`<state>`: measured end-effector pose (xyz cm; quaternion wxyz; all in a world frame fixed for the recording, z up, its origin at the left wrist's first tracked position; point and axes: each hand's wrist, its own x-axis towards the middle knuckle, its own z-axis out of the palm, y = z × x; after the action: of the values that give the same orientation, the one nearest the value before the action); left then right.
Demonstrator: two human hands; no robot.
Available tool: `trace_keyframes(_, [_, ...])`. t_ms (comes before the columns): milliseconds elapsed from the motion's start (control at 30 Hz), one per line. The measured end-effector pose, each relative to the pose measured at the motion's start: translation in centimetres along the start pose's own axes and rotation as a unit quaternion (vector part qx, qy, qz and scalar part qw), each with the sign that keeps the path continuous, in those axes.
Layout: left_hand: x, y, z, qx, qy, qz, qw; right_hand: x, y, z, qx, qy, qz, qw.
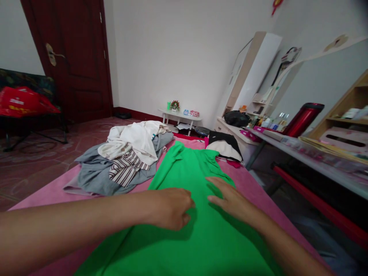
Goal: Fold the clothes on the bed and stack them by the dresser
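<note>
A bright green garment (201, 237), perhaps a shirt or dress, lies spread out on the pink bed cover (253, 191), running from the near edge to the far end. Over its middle is my left hand (175, 209), with its fingers curled in and no cloth visibly pulled up by them. My right hand (228, 197) is over the garment's right side, fingers apart and thumb stretched out, holding nothing. Whether either hand touches the cloth is hard to tell.
To the left lies a pile of grey, white and striped clothes (129, 153). A black and white folded garment (225, 147) rests at the far right corner. A cluttered desk (322, 153) stands along the right. A small white table (179, 115) is by the wall.
</note>
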<state>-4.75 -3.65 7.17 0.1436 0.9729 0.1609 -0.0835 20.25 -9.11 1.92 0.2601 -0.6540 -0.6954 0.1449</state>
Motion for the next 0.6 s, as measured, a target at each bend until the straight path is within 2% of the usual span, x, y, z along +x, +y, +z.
trace_keyframes(100, [6.6,-1.9,2.7,0.022,0.056,-0.057,0.997,5.3,1.4,4.7,0.020,0.032,-0.038,0.999])
trace_keyframes(200, [10.3,-5.5,5.3,0.017,0.147,-0.105,0.983,8.9,3.7,7.1,0.011,0.067,-0.030,0.997])
trace_keyframes(300, [11.3,-8.5,6.6,0.009,0.196,-0.112,0.974,10.9,6.6,6.6,0.009,0.083,-0.007,0.996])
trace_keyframes(367, [11.2,-9.4,6.8,0.005,0.203,-0.105,0.974,11.5,8.9,5.2,0.004,0.132,0.042,0.990])
trace_keyframes(400, [11.1,-9.7,6.8,0.005,0.205,-0.105,0.973,11.6,10.2,4.3,-0.002,0.176,0.086,0.981])
trace_keyframes(467, [11.2,-9.8,6.7,0.006,0.207,-0.121,0.971,11.6,12.7,2.4,-0.019,0.294,0.209,0.933])
trace_keyframes(533, [11.7,-10.0,6.5,0.010,0.210,-0.161,0.964,11.5,14.6,0.9,-0.040,0.401,0.317,0.859])
trace_keyframes(567, [12.0,-10.2,6.4,0.014,0.216,-0.187,0.958,11.4,15.1,0.4,-0.055,0.443,0.345,0.826])
trace_keyframes(600, [12.5,-10.5,6.3,0.018,0.223,-0.213,0.951,11.4,15.4,0.0,-0.074,0.474,0.342,0.808])
